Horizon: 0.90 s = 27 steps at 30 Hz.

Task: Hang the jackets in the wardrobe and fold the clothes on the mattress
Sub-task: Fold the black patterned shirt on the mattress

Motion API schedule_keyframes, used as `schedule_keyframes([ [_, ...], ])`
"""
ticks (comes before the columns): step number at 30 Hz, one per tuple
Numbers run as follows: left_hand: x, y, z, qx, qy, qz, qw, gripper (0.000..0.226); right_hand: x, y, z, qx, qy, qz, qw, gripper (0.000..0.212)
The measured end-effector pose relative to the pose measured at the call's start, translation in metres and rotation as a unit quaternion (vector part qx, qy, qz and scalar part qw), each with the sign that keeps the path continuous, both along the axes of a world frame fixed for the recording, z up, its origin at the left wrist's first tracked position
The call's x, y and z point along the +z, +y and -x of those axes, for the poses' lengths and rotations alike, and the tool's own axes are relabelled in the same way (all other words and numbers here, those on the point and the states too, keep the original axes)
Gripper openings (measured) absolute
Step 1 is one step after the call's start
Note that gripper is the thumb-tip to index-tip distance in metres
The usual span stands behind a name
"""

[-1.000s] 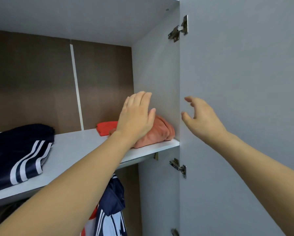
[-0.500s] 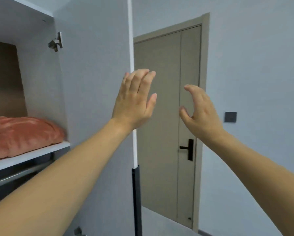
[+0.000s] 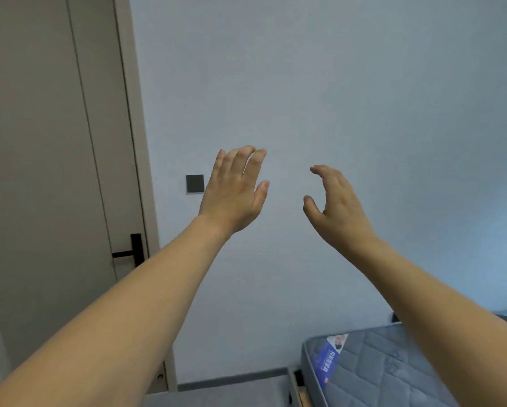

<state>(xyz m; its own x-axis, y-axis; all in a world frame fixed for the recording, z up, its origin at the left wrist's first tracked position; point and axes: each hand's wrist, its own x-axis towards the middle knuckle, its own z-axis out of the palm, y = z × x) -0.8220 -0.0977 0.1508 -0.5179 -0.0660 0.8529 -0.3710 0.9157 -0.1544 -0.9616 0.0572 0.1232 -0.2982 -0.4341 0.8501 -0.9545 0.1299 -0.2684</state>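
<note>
Right now neither wardrobe nor jackets show, so how much hanging is done cannot be told. Only a corner of the mattress (image 3: pixel 393 374) appears, low at the right, near the wall (image 3: pixel 334 83); that quilted corner carries no clothes, but most of it lies out of view, so folding may well remain. The left hand (image 3: pixel 234 192) is raised in mid-air with fingers nearly straight, grasping nothing. The right hand (image 3: pixel 337 204) hangs beside it, fingers loosely curved and thumb apart, also released and touching nothing. A door (image 3: pixel 55 142) stands at the left, with a dark switch (image 3: pixel 195 183) on the wall beside it.
</note>
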Motion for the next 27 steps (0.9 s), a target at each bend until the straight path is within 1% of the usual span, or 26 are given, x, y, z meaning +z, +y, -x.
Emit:
schedule_keyframes([
  [5,-0.026,-0.025,0.119,-0.064,-0.025,-0.006,0.998,0.055,-0.035,0.007,0.104,-0.102,-0.014,-0.057,0.993,0.049],
  [7,-0.039,-0.034,0.169,-0.097,-0.034,-0.035,0.994,0.055,-0.048,0.011,0.144,-0.140,-0.040,-0.078,0.986,0.049],
  [10,-0.070,-0.036,0.248,-0.142,-0.075,-0.066,0.985,0.055,-0.073,0.022,0.198,-0.192,-0.087,-0.102,0.972,0.049],
  [14,-0.123,-0.008,0.354,-0.203,-0.129,-0.124,0.963,0.055,-0.114,0.062,0.265,-0.256,-0.147,-0.117,0.948,0.048],
  [17,-0.165,0.025,0.425,-0.241,-0.185,-0.142,0.942,0.055,-0.158,0.107,0.314,-0.304,-0.194,-0.140,0.922,0.048],
  [20,-0.207,0.051,0.490,-0.265,-0.230,-0.137,0.926,0.055,-0.208,0.148,0.365,-0.343,-0.248,-0.134,0.896,0.047],
  [24,-0.277,0.071,0.564,-0.267,-0.300,-0.142,0.905,0.054,-0.288,0.178,0.432,-0.354,-0.322,-0.152,0.865,0.047],
  [27,-0.337,0.079,0.620,-0.269,-0.357,-0.132,0.885,0.052,-0.353,0.186,0.480,-0.360,-0.371,-0.147,0.843,0.047],
])
